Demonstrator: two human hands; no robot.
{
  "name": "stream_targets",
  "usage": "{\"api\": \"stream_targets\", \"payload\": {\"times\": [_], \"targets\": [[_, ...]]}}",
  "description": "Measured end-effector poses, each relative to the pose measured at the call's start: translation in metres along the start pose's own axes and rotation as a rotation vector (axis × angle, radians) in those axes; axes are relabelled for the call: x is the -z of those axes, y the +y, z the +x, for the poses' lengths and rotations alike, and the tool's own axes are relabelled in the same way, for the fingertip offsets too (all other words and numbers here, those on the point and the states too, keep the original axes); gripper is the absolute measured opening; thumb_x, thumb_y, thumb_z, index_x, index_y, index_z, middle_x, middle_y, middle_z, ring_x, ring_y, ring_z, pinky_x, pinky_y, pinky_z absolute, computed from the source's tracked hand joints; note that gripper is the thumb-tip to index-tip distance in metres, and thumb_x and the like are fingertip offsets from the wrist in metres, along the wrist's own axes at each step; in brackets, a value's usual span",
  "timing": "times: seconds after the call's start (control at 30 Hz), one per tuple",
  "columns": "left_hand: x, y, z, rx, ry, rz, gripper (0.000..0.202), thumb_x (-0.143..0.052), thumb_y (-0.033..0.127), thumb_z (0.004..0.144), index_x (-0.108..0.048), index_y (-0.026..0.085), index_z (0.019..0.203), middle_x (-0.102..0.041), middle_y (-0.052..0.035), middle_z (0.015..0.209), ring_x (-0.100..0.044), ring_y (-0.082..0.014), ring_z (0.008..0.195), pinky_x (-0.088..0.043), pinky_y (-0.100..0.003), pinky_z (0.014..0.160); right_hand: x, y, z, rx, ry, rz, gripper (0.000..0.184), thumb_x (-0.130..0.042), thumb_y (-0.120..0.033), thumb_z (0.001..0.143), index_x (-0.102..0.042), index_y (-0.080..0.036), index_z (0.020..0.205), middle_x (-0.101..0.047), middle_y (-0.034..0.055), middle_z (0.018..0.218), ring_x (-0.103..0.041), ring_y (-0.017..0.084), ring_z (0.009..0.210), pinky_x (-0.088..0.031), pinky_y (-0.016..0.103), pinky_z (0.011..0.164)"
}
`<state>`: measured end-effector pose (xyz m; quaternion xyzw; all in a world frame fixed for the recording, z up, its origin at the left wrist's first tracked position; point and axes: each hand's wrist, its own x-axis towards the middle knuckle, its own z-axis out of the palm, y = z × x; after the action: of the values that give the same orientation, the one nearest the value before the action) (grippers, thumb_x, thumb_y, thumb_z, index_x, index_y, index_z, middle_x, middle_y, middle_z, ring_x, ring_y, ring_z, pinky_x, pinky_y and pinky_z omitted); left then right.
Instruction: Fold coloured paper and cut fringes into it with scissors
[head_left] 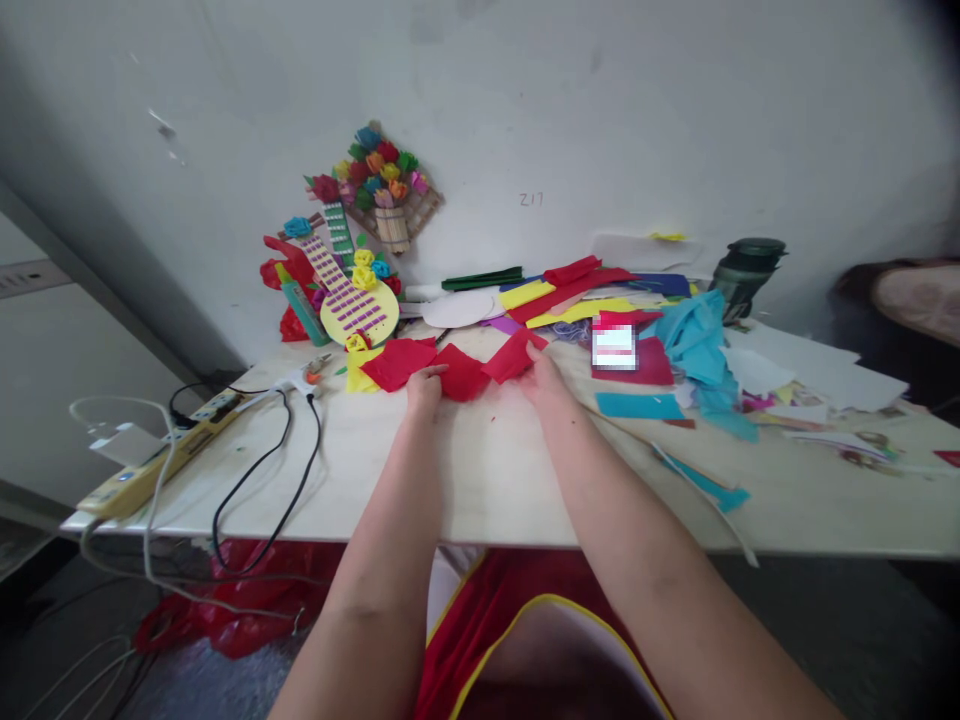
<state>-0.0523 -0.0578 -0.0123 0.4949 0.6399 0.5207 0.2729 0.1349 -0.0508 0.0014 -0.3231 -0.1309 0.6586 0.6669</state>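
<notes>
**Right hand (541, 380) clamped on the right red sheet (511, 358)**

Head view: the right red sheet is pinched at its edge, thumb on top, well to the right of the guitar craft (367, 314). The left hand (425, 388) touches the middle red sheet (463, 376), nearer the guitar craft — whether its fingers pinch, I cannot tell. The left red sheet (394, 364) lies just in front of the guitar craft, overlapping a yellow sheet (359, 374).
</notes>
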Motion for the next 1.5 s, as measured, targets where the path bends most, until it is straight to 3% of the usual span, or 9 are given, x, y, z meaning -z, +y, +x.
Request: {"api": "stream_targets", "payload": {"times": [0.1,0.27,0.63,0.87,1.1,1.23,1.33,1.4,1.5], "targets": [[0.002,0.001,0.0,0.02,0.001,0.075,0.028,-0.058,0.01,0.067,-0.071,0.011,0.091,-0.069,-0.0083,0.075,-0.063,-0.0194,0.07,-0.049,-0.03,0.069,0.002,-0.004,0.0,0.096,0.009,0.066,0.015,-0.049,-0.026,0.087,-0.057,-0.017,0.095,-0.068,0.002,0.071,-0.064,0.015,0.067,-0.055,0.034,0.07],[0.005,0.014,-0.006,-0.085,0.072,0.215,0.033,-0.071,0.023,0.064,-0.069,0.014,0.096,-0.069,-0.0111,0.097,-0.062,-0.0229,0.095,-0.045,-0.031,0.087,0.0,-0.006,-0.005,0.1,0.058,0.082,0.014,-0.05,-0.026,0.086,-0.058,-0.017,0.094,-0.067,0.0008,0.067,-0.063,0.015,0.063,-0.055,0.034,0.067],[0.007,0.043,0.01,-0.061,0.132,0.318,0.045,-0.067,0.02,0.067,-0.064,0.017,0.112,-0.069,-0.0067,0.101,-0.063,-0.0188,0.092,-0.046,-0.026,0.085,0.003,0.002,0.005,0.068,0.094,0.048,0.017,-0.052,-0.029,0.085,-0.059,-0.015,0.093,-0.067,0.0031,0.076,-0.064,0.016,0.07,-0.054,0.032,0.061],[0.037,0.019,0.055,-0.095,0.282,0.275,0.046,-0.065,0.02,0.067,-0.062,0.016,0.113,-0.065,-0.0081,0.111,-0.06,-0.0199,0.102,-0.044,-0.028,0.09,0.001,0.009,0.007,0.164,0.089,0.05,0.011,-0.058,-0.021,0.081,-0.06,-0.014,0.089,-0.067,0.0027,0.078,-0.063,0.014,0.071,-0.055,0.028,0.062],[0.056,0.001,0.073,0.059,0.233,0.424,0.044,-0.062,0.02,0.072,-0.058,0.01,0.115,-0.063,-0.0117,0.112,-0.057,-0.0247,0.105,-0.041,-0.034,0.093,-0.005,0.009,-0.001,0.158,0.124,0.011,0.007,-0.057,-0.019,0.081,-0.06,-0.015,0.085,-0.066,0.0013,0.073,-0.062,0.013,0.068,-0.054,0.027,0.06],[0.06,-0.001,0.068,0.124,0.242,0.505,0.041,-0.066,0.018,0.068,-0.06,0.007,0.107,-0.04,-0.0187,0.137,-0.039,-0.0356,0.123,-0.032,-0.046,0.1,-0.005,0.009,-0.002,0.146,0.128,0.007,0.009,-0.056,-0.02,0.081,-0.06,-0.014,0.087,-0.067,0.002,0.074,-0.062,0.014,0.069,-0.055,0.03,0.061],[0.062,0.001,0.062,0.124,0.339,0.646,0.044,-0.067,0.023,0.066,-0.062,0.014,0.108,-0.011,-0.0105,0.152,-0.006,-0.0409,0.136,-0.017,-0.054,0.106,-0.004,0.009,-0.001,0.14,0.126,-0.003,0.008,-0.056,-0.02,0.081,-0.059,-0.015,0.086,-0.066,0.0015,0.073,-0.062,0.014,0.068,-0.055,0.029,0.061],[0.062,0.003,0.059,0.019,0.356,0.737,0.039,-0.064,0.026,0.068,-0.064,0.017,0.106,-0.015,-0.0077,0.152,0.0,-0.0371,0.137,-0.011,-0.053,0.108,-0.004,0.01,-0.001,0.143,0.12,-0.015,0.007,-0.056,-0.021,0.081,-0.059,-0.016,0.086,-0.066,0.001,0.072,-0.063,0.014,0.068,-0.054,0.029,0.06],[0.06,0.006,0.057,-0.159,0.23,0.831,0.029,-0.057,0.028,0.075,-0.068,0.015,0.098,-0.047,-0.011,0.135,-0.025,-0.0309,0.133,-0.017,-0.046,0.107,-0.003,0.011,-0.001,0.139,0.118,-0.025,0.008,-0.056,-0.02,0.08,-0.059,-0.016,0.086,-0.066,0.0007,0.071,-0.063,0.015,0.067,-0.054,0.029,0.059]]}}
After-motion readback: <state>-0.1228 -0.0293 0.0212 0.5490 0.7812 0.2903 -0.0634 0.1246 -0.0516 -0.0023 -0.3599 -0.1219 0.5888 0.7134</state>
